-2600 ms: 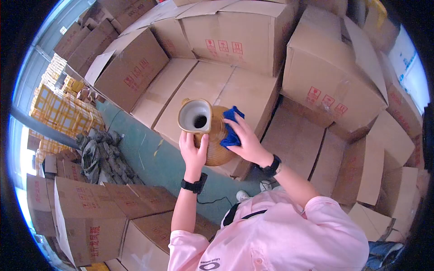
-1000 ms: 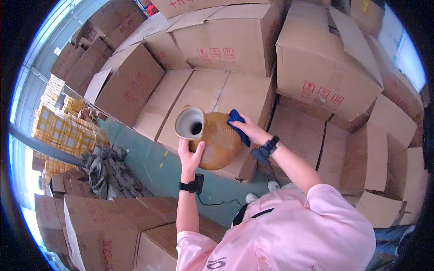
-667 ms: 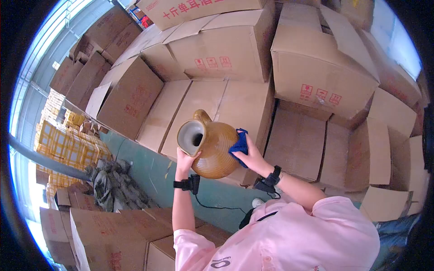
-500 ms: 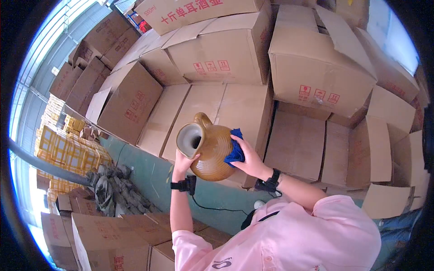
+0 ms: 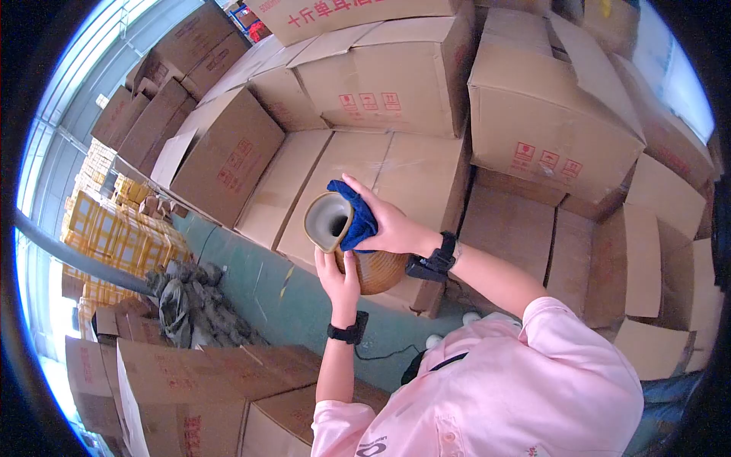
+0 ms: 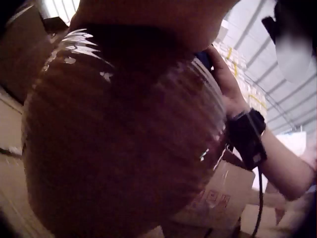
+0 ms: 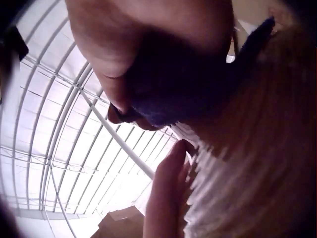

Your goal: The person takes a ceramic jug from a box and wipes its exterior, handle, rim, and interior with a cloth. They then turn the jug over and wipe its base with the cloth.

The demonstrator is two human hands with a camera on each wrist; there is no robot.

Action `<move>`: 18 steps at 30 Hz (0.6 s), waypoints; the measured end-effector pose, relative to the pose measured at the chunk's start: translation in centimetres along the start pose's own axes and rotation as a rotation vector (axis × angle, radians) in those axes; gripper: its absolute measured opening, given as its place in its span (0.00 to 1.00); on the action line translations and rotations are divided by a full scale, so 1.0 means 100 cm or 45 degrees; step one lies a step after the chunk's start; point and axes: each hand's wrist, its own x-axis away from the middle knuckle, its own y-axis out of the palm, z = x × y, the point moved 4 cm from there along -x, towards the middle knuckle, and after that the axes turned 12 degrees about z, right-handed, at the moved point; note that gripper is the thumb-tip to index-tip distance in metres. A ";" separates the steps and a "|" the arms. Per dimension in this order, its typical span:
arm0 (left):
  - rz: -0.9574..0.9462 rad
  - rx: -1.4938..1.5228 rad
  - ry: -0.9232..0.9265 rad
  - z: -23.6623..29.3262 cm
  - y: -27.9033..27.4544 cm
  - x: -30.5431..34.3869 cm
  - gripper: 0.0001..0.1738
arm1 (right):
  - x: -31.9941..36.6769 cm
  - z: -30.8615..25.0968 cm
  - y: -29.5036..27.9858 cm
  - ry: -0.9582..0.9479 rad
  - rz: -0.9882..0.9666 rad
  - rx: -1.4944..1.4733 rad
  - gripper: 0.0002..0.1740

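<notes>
A brown glazed ceramic jug [image 5: 382,276] with a ribbed round body and pale inner mouth is held up above the cardboard boxes. My left hand [image 5: 339,286] grips it at the neck just below the rim. With my right hand [image 5: 396,228] I hold a blue cloth [image 5: 358,221] against the neck and the edge of the mouth. The handle is hidden behind the cloth and hand. The jug's shiny body [image 6: 124,139] fills most of the left wrist view. In the right wrist view the bunched cloth [image 7: 173,99] lies under my right fingers, with the left hand [image 7: 166,193] below.
Flat closed boxes [image 5: 415,171] lie beneath the jug. Taller cartons [image 5: 381,80] stand behind, and more [image 5: 556,107] at the right. Another carton [image 5: 183,381] is at the near left. A dark crumpled heap [image 5: 202,305] lies on the green floor [image 5: 266,293], near yellow-checked stacks [image 5: 122,236].
The right hand and cloth have moved left from the jug's body side up to its neck and mouth. The left hand still holds the neck, and the jug's handle has gone out of sight.
</notes>
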 end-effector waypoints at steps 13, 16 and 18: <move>0.033 -0.039 0.041 0.001 0.000 0.002 0.23 | 0.015 0.017 0.003 0.024 -0.053 0.322 0.51; 0.066 0.005 0.060 0.007 -0.001 0.002 0.22 | 0.017 0.020 0.002 0.086 -0.152 0.378 0.47; 0.077 0.026 0.068 0.010 -0.002 0.001 0.21 | 0.019 0.012 0.000 0.032 -0.102 0.366 0.45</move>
